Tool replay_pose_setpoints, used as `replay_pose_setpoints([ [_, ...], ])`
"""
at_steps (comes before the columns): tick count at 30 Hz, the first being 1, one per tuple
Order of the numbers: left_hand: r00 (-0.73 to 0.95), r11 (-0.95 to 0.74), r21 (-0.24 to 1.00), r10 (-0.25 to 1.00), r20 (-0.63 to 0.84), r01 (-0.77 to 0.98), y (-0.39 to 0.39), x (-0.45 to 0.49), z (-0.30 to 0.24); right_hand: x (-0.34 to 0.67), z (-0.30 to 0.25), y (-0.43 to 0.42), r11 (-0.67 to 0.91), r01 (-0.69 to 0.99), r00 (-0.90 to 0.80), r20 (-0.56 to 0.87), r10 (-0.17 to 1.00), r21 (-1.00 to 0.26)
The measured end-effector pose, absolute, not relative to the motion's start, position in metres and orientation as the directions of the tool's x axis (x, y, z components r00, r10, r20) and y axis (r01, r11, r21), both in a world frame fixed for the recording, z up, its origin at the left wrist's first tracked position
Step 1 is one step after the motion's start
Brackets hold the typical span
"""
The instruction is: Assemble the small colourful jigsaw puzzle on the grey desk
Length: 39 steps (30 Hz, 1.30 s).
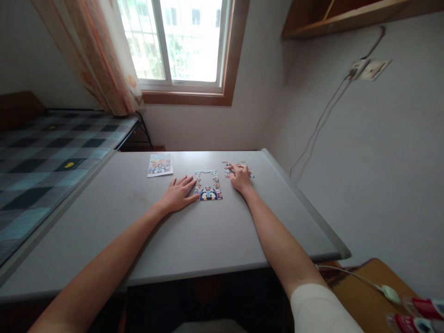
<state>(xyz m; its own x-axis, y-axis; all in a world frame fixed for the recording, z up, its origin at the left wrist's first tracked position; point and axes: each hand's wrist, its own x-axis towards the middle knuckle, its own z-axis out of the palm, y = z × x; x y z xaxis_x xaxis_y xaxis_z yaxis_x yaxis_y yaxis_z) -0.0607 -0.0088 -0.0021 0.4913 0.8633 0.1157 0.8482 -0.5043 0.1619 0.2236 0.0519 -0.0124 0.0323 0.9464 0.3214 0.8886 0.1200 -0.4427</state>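
A partly assembled jigsaw puzzle (pixel 210 195) lies on the white table, its border joined around a bare middle and a dark blue cartoon face along the near edge. My left hand (pixel 178 193) rests flat at the puzzle's left side, fingers spread, fingertips touching its edge. To the right, my right hand (pixel 240 177) is over a scatter of loose puzzle pieces (pixel 227 175), with its fingers apart and slightly bent. It touches the pieces and hides some of them; none is visibly lifted. Beyond my left hand lies a printed reference picture (pixel 160 165).
The white table (pixel 208 240) has a raised rim on the right, near the wall. A bed with a checked cover (pixel 69 143) stands at the left. Cables hang from a wall socket (pixel 373 69). Red-labelled bottles (pixel 416 321) lie on a wooden surface at the lower right.
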Motion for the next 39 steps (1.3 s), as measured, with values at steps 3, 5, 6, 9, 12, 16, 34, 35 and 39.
replay_pose_setpoints([
  [3, 0.495, -0.510, 0.160, 0.860, 0.123, 0.845, -0.0084, -0.0611, -0.0030, 0.2247, -0.0113, 0.0513, 0.098, 0.896, 0.045, 0.308, 0.950, -0.433],
  [5, 0.496, -0.511, 0.158, 0.859, 0.125, 0.845, -0.0083, -0.0609, -0.0031, 0.2249, -0.0103, 0.0509, 0.105, 0.903, 0.031, 0.306, 0.952, -0.416],
  [6, 0.495, -0.509, 0.158, 0.860, 0.124, 0.846, -0.0083, -0.0608, -0.0030, 0.2248, -0.0099, 0.0507, 0.115, 0.906, 0.016, 0.306, 0.952, -0.407],
  [9, 0.490, -0.503, 0.160, 0.864, 0.115, 0.850, -0.0087, -0.0603, -0.0019, 0.2241, -0.0092, 0.0502, 0.142, 0.916, -0.025, 0.298, 0.954, -0.376],
  [12, 0.488, -0.500, 0.165, 0.866, 0.111, 0.850, -0.0091, -0.0601, -0.0010, 0.2233, -0.0089, 0.0494, 0.139, 0.929, -0.042, 0.274, 0.961, -0.343],
  [16, 0.492, -0.505, 0.165, 0.863, 0.114, 0.847, -0.0093, -0.0600, -0.0009, 0.2226, -0.0084, 0.0480, 0.136, 0.932, -0.042, 0.271, 0.962, -0.335],
  [34, 0.489, -0.501, 0.164, 0.866, 0.109, 0.850, -0.0097, -0.0597, -0.0002, 0.2239, -0.0099, 0.0493, 0.152, 0.920, -0.044, 0.291, 0.956, -0.361],
  [35, 0.489, -0.501, 0.164, 0.865, 0.109, 0.850, -0.0097, -0.0596, 0.0000, 0.2239, -0.0101, 0.0495, 0.152, 0.919, -0.042, 0.292, 0.955, -0.364],
  [39, 0.491, -0.502, 0.163, 0.865, 0.108, 0.849, -0.0103, -0.0589, 0.0017, 0.2237, -0.0105, 0.0500, 0.142, 0.926, -0.037, 0.290, 0.956, -0.350],
])
